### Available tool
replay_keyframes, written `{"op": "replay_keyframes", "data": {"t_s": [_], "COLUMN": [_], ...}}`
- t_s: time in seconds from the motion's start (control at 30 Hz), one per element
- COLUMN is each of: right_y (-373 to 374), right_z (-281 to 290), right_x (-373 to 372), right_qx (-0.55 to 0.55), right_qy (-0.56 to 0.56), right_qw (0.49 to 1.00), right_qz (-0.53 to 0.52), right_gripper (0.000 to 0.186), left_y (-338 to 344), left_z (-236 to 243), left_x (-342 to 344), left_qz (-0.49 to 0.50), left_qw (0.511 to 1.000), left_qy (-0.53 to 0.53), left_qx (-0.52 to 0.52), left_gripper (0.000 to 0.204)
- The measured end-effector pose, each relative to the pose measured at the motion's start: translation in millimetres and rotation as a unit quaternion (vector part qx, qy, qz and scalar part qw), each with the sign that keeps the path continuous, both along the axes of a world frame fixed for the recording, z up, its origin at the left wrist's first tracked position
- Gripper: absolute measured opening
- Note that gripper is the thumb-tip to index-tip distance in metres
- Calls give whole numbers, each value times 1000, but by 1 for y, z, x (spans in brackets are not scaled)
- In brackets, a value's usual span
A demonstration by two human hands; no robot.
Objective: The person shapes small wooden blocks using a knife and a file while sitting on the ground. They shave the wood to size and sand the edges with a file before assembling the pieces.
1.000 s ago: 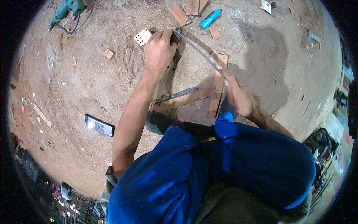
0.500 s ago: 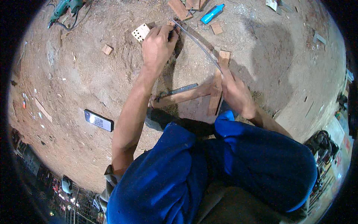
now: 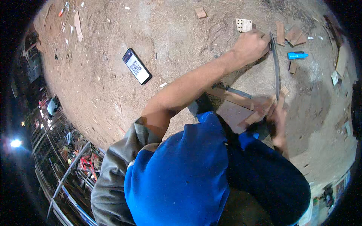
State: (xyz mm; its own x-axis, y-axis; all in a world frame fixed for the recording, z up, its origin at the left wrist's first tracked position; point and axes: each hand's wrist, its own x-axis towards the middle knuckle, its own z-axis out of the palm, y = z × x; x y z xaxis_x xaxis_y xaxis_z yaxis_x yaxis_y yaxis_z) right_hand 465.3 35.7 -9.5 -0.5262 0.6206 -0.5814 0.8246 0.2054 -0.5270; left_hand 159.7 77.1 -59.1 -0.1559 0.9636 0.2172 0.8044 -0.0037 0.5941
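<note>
My left hand (image 3: 252,46) is closed at the upper end of a long, thin metal strip (image 3: 275,64), beside a pale wooden block with dark dots (image 3: 243,25); what its fingers grip is hidden. My right hand (image 3: 278,121), smeared by motion, grips the strip's lower end. Beneath the strip lie wooden boards (image 3: 233,97) at an angle to each other, with a dark metal bar (image 3: 238,93) along one.
A phone with a lit screen (image 3: 136,67) lies on the sandy ground (image 3: 102,75). Wood offcuts (image 3: 296,37) and a blue plastic object (image 3: 297,55) sit right of the strip. A metal frame with jumbled items (image 3: 62,180) is at lower left.
The view has swung left, shifting the scene right and rotating it. The green power tool has left view. Both hands stay on their grips; my right hand has become blurred.
</note>
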Motion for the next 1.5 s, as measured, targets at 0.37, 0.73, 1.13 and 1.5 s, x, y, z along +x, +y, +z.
{"op": "replay_keyframes", "data": {"t_s": [0.37,0.73,1.13,1.5], "right_y": [-5,-2,-12,-7], "right_z": [-1,29,29,32], "right_x": [10,-21,-24,-31], "right_qx": [-18,26,-27,3], "right_qy": [44,117,1,-1], "right_qw": [999,986,993,996], "right_qz": [-20,-115,-114,-86], "right_gripper": [45,42,56,44], "left_y": [3,4,-3,-2], "left_z": [-6,3,6,0], "left_x": [10,5,6,4], "left_qz": [16,15,31,14], "left_qw": [1000,999,999,998], "left_qy": [-10,-24,8,11], "left_qx": [4,37,12,54], "left_gripper": [24,20,22,20]}}
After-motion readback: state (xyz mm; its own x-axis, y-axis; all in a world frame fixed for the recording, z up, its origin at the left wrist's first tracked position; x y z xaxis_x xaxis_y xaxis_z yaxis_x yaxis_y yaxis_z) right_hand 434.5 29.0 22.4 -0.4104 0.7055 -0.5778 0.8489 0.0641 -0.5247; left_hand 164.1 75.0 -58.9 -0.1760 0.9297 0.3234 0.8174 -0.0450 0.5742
